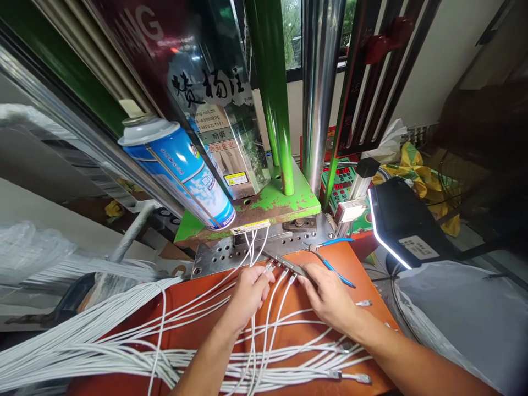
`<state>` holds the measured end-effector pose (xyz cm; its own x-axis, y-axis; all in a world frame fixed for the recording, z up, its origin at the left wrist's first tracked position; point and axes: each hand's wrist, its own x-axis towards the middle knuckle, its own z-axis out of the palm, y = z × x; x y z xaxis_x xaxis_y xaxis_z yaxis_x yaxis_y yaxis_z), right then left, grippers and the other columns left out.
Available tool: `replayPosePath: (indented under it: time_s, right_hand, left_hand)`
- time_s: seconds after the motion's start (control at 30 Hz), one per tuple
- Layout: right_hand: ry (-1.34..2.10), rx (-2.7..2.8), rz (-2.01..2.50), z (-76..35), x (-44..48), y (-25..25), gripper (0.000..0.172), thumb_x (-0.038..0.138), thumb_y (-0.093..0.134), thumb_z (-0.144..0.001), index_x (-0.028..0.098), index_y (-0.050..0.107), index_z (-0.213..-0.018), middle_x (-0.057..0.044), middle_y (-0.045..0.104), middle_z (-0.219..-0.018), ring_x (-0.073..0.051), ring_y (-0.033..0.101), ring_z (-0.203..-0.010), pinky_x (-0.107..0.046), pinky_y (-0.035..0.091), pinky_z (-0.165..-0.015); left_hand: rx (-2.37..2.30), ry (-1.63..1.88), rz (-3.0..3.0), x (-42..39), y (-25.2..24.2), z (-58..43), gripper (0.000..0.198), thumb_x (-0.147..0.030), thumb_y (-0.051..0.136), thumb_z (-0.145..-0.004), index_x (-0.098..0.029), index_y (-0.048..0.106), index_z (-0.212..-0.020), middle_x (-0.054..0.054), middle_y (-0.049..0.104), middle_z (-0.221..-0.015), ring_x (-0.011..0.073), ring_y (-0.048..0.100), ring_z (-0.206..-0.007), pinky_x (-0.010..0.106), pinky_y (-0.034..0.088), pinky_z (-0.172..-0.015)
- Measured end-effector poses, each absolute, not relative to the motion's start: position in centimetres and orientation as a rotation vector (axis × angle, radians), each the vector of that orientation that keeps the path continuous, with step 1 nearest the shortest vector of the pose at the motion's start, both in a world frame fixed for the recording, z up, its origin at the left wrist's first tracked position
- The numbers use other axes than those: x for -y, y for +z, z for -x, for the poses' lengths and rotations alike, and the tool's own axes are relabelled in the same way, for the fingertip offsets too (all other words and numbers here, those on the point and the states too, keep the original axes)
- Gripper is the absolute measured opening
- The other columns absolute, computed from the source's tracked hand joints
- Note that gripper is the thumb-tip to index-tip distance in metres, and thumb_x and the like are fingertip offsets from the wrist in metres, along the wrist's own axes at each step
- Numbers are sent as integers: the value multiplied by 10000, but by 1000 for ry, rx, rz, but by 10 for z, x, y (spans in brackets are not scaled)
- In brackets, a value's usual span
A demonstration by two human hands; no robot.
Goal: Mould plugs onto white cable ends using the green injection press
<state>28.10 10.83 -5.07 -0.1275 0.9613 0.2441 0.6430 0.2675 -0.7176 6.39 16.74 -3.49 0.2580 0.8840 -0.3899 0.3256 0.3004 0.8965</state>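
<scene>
My left hand (246, 294) is closed in a pinch on the end of a white cable (268, 268) at the front of a metal mould plate (223, 250). My right hand (328, 294) is closed on a thin metal strip (289, 264) that carries several cable connectors in a row. Many white cables (124, 335) fan across the orange worktop (198, 330) toward both hands. Some cables run up into the mould under the green press base (268, 206).
A blue spray can (177, 170) leans on the green base at the left. Blue-handled pliers (334, 258) lie beside my right hand. A black lamp (402, 223) stands at the right over a plastic bag (462, 313). Green and chrome columns (297, 88) rise behind.
</scene>
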Motion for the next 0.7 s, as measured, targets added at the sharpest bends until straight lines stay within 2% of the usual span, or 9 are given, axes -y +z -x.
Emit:
replayPosePath:
  time_s: [0.13, 0.33, 0.7]
  right_hand:
    - [575, 1896, 1407, -281, -108, -51, 246, 293, 417, -1110, 211, 542, -913, -46, 652, -865, -196, 582, -769, -342, 426, -713]
    - [549, 1977, 1348, -280, -106, -53, 253, 297, 403, -1114, 220, 486, -887, -28, 594, -829, -186, 516, -727, -343, 380, -683]
    - [707, 2028, 1278, -289, -108, -46, 268, 313, 430, -1119, 210, 504, -883, -19, 589, -830, -172, 513, -736, -327, 395, -710]
  left_hand:
    - [-1269, 507, -1213, -172, -33, -64, 382, -559, 587, -820, -177, 590, -810, -75, 444, -474, 62, 316, -358, 192, 251, -373]
    - [-1210, 516, -1136, -174, -31, -64, 375, -553, 640, -777, -190, 547, -766, -104, 362, -465, 45, 263, -384, 180, 225, -372]
    - [-1250, 563, -1191, -164, -35, -69, 401, -581, 614, -780, -184, 562, -756, -79, 406, -436, 55, 278, -370, 190, 233, -373]
